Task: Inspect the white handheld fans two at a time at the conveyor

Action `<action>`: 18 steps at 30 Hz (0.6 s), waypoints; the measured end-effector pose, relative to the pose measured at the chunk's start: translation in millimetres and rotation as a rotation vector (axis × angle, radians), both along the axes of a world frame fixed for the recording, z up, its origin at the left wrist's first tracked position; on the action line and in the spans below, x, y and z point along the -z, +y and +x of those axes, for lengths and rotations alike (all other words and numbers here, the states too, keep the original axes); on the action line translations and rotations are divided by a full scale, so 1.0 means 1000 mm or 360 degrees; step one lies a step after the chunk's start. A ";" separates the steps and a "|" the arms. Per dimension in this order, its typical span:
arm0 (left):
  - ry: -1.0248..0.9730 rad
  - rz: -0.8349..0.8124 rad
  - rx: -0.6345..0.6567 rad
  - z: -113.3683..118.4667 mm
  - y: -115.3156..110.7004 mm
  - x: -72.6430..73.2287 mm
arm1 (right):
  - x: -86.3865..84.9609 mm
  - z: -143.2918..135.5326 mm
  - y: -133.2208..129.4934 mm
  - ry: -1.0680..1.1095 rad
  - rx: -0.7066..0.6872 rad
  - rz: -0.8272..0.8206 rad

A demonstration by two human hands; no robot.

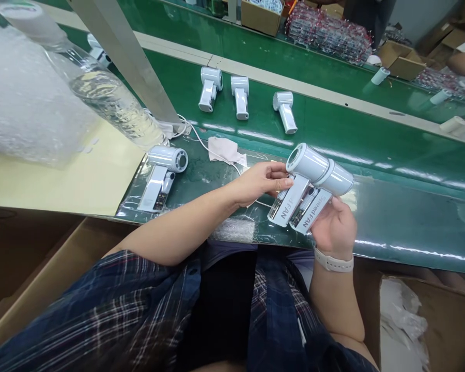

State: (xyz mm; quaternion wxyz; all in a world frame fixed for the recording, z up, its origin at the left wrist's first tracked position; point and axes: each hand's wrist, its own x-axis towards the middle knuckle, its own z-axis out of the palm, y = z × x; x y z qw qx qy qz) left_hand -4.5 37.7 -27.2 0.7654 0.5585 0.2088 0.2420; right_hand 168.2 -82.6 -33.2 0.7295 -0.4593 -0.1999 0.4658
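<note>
"Speed FAN" stood in grey letters along the pale handle (312, 213) of the right-hand fan (336, 179), running from the head end down toward the foot. On the handle of the neighbouring fan (308, 161), "d FAN" could be read in matching letters; the start of that wording could not be made out.

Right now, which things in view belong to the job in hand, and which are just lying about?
Likely the job:
Left fan, in the left hand
Right fan, in the right hand
Similar bench fan
Three similar fans beyond

Apparently lying about:
Clear bottle
Pale cloth or paper
</note>
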 end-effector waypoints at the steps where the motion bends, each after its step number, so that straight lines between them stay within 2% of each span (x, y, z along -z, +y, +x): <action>1: -0.0011 0.0061 -0.0004 0.000 0.000 0.000 | 0.000 0.000 -0.001 -0.0056 -0.0028 0.0022; 3: -0.0061 0.0302 -0.0070 0.000 0.000 0.001 | -0.003 -0.002 -0.003 -0.0287 -0.0018 0.0071; 8: -0.0140 0.1221 -0.0506 0.000 -0.011 0.001 | -0.014 -0.009 -0.013 -0.1041 0.0135 0.0360; 12: -0.0310 0.1656 -0.0696 0.000 -0.012 0.005 | -0.013 -0.015 -0.015 -0.1158 0.0198 0.0462; 15: -0.0347 0.1735 -0.0523 -0.003 -0.003 0.011 | -0.010 -0.012 -0.012 -0.1100 0.0084 0.0515; 17: -0.0326 0.1595 -0.0340 -0.008 0.003 0.014 | -0.014 -0.001 -0.015 -0.1074 -0.0011 0.0446; 18: -0.0324 0.1457 -0.0328 -0.011 0.004 0.013 | -0.018 0.007 -0.020 -0.1030 -0.0053 0.0348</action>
